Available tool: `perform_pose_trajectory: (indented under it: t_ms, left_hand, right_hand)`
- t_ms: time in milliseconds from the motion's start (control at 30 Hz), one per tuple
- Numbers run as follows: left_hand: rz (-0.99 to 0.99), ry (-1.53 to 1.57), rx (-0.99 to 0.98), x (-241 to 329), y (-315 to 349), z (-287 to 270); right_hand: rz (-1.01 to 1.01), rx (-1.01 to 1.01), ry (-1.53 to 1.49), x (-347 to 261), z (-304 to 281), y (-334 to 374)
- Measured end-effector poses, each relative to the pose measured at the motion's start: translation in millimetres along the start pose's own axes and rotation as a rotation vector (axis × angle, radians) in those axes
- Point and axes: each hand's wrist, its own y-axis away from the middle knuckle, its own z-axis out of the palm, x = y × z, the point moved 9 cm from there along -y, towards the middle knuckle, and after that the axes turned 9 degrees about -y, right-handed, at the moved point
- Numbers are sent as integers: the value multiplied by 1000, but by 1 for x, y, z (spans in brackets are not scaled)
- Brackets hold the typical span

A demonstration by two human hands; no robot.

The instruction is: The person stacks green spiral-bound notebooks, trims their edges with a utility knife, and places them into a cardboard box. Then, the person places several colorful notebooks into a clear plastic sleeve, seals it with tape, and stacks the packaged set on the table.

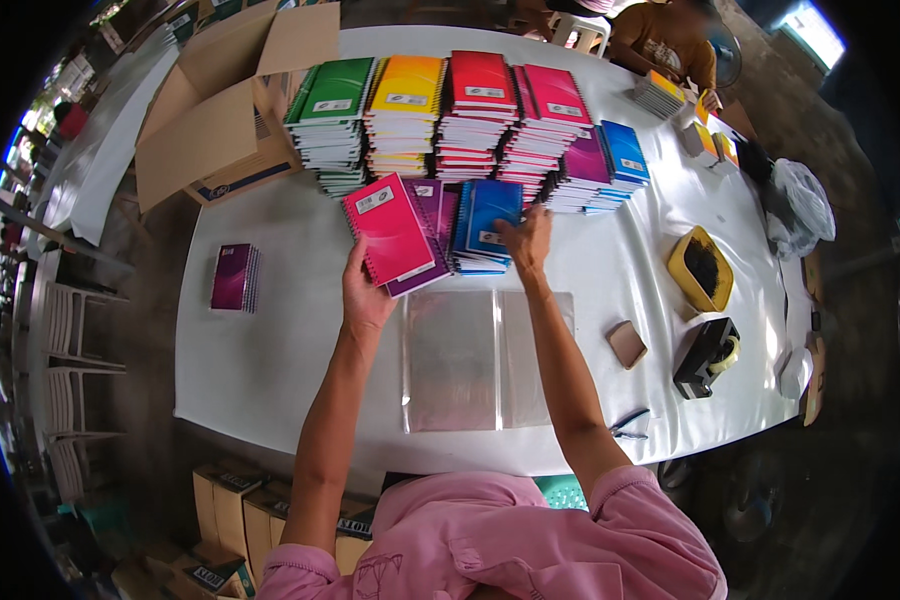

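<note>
My left hand (366, 292) grips a pink spiral notebook (394, 232) with a purple notebook (434, 272) beneath it, both tilted above the table. Its thumb lies on the pink cover. Just right of these, my right hand (532, 246) closes its fingers on the right edge of the top blue notebook (492, 205) of a low stack. More purple and pink notebooks show partly between the two hands. Clear plastic sleeves (452, 360) lie flat on the table between my forearms.
Tall stacks of green (340, 90), yellow (407, 85), red (483, 82) and pink notebooks (555, 95) line the back. An open cardboard box (215, 140) stands back left, small purple notebooks (233, 277) at left. Rightward are a yellow tub (720, 292), tape dispenser (705, 355) and pliers (630, 424). A person sits at far right.
</note>
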Motion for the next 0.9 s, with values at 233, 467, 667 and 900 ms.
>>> perform_pose_trajectory:
  t_ms: [233, 467, 667, 900]
  left_hand:
    - [41, -464, 54, 28, 0, -46]
    - [-141, -410, 161, 8, 10, -50]
    - [-72, -414, 288, 65, 23, -105]
    - [-128, -569, 380, 83, 33, -123]
  right_hand:
    - [222, -291, -915, -74, -25, 26]
    - [-205, -388, -479, -123, 38, 61]
    - [-893, -272, 123, -149, 72, 124]
    - [-829, -463, -85, -140, 56, 111]
